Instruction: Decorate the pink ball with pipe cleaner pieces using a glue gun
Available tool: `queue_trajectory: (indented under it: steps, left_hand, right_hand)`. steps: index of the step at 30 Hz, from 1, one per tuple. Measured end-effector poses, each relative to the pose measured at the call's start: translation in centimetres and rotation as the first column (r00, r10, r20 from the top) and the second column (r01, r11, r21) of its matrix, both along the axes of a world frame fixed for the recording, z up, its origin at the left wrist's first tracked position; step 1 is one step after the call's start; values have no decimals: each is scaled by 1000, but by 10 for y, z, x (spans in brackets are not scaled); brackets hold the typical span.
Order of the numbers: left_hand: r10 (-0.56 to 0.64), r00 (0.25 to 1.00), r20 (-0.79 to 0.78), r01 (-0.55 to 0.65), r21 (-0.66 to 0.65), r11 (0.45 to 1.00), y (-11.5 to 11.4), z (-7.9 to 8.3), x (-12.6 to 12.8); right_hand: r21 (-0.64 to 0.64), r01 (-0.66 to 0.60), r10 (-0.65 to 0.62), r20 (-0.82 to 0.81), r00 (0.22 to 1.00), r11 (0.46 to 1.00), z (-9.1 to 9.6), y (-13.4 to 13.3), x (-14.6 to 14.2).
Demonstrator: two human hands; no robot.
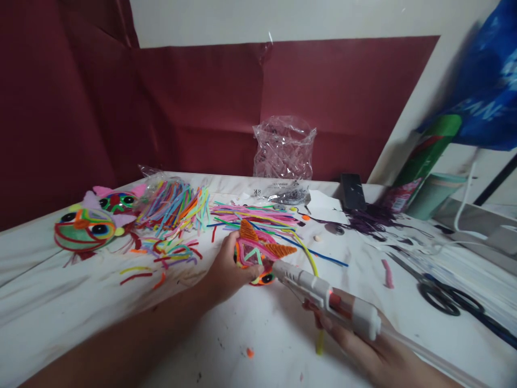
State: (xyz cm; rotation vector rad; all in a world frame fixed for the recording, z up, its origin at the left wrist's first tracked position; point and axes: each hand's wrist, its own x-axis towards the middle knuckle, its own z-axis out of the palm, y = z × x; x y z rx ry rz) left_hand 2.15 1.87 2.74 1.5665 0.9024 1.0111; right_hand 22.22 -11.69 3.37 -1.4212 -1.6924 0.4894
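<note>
My left hand (226, 269) is closed around the edge of a small pipe-cleaner animal face (264, 242), which has orange ears, pink bands and a black eye. In my right hand (355, 345) is a white hot glue gun (311, 285), with a glue stick running out of its back end. The gun's nozzle touches or nearly touches the face; which of the two I cannot tell. A yellow pipe cleaner (310, 256) curves behind the gun, and a yellow end also shows below my right fingers. Whether those fingers hold it is unclear.
Two finished-looking animal faces (84, 229) lie at the left. Bundled pipe cleaners (173, 205) and loose strips (258, 214) spread across the back. Scissors (440, 293), purple strands (374, 215), a black phone (353, 191) and a green cup (434, 194) are at the right. A clear plastic bag (285, 148) stands behind.
</note>
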Motion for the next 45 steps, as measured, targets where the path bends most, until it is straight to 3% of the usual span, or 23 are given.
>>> queue_trajectory:
  steps: [16, 27, 34, 39, 45]
  left_hand:
    - [-33, 999, -5, 33, 35, 999, 1, -4, 1]
    - [13, 998, -60, -8, 74, 997, -1, -3, 2]
    - [-63, 998, 25, 63, -11, 998, 0, -3, 2]
    - [-35, 999, 32, 36, -40, 999, 0, 1, 2]
    - [-51, 998, 25, 52, -13, 999, -1, 1, 2]
  right_hand:
    - [-73, -89, 85, -57, 995, 993, 12, -3, 1]
    - [-35, -61, 60, -45, 997, 998, -2, 0, -1]
    - [-67, -92, 89, -57, 994, 993, -4, 1, 1]
    - [-65, -98, 94, -60, 994, 993, 0, -1, 2]
    - [-70, -143, 139, -56, 989, 987, 9, -2, 4]
